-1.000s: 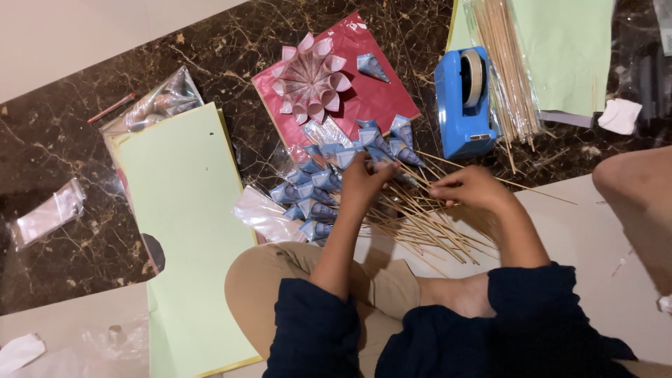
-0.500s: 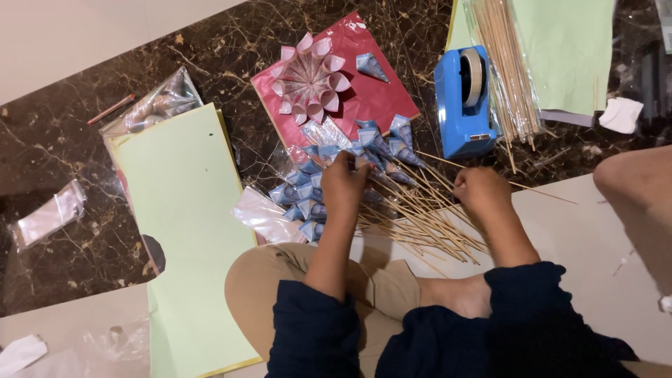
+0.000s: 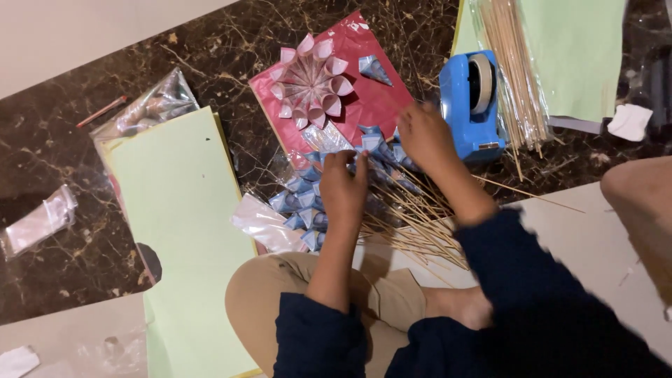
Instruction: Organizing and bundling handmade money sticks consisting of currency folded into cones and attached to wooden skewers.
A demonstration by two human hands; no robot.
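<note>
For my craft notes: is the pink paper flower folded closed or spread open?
Spread open. The pink paper flower lies flat on the red sheet, its cone petals fanned in a full circle.

So there's one pink paper flower [image 3: 310, 82] on one red sheet [image 3: 364, 105], one blue tape dispenser [image 3: 470, 105], and two green paper stacks [image 3: 178, 231] [image 3: 577, 49]. Blue paper cones [image 3: 301, 203]: way too many overlapping to count, same with the loose wooden sticks [image 3: 413, 224]. Also one bagged bundle of sticks [image 3: 514, 77] and two hands [image 3: 343, 185] [image 3: 425, 136].
</note>
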